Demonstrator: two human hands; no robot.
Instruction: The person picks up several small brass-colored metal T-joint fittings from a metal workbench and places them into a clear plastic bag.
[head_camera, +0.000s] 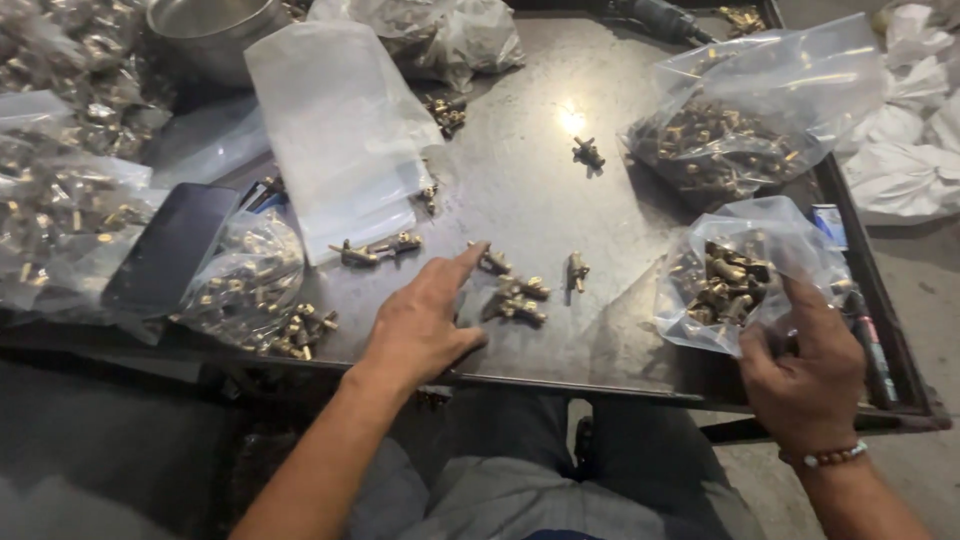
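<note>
My left hand (425, 320) lies flat on the dark metal table (540, 190), its forefinger stretched out and touching a small brass fitting (492, 260). Several more brass fittings (520, 298) lie loose just right of that finger, and one (577, 268) stands a little apart. My right hand (805, 365), with a bead bracelet at the wrist, grips the near edge of a small clear plastic bag of brass fittings (735, 270) at the table's right front.
A larger bag of fittings (735, 130) sits behind it. Empty clear bags (335, 130) lie at centre left, with a dark phone (170, 250) and more filled bags (60, 210) at left. A metal bowl (210, 30) stands at the back. A marker pen (868, 340) lies along the right rim.
</note>
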